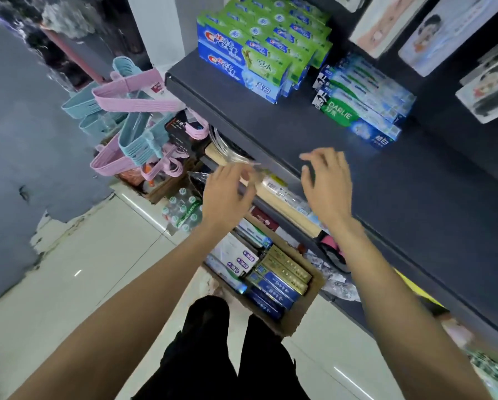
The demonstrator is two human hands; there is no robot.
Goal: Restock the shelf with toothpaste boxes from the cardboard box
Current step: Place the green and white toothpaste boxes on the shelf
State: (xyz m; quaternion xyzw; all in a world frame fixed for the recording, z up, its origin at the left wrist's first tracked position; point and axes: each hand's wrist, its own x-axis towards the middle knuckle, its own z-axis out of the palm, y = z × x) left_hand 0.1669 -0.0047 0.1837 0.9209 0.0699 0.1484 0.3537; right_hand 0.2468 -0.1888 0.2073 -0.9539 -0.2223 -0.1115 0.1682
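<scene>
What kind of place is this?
Probably a small shop: stacked green-and-blue toothpaste boxes on a dark shelf, bundled pink and blue plastic hangers, and an open brown cardboard box of stock.

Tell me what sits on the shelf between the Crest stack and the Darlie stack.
Nothing: in the head view only a narrow strip of bare dark shelf separates the Crest stack from the Darlie stack.

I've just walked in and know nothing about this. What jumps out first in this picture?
Two bare hands, the left hand and the right hand, reach out empty over the front edge of a dark shelf. On that shelf sit bright green-and-blue toothpaste boxes stacked at the back left, with a smaller stack of Darlie boxes to their right. Below, on the floor between the arms, an open cardboard box is packed with more toothpaste.
</scene>
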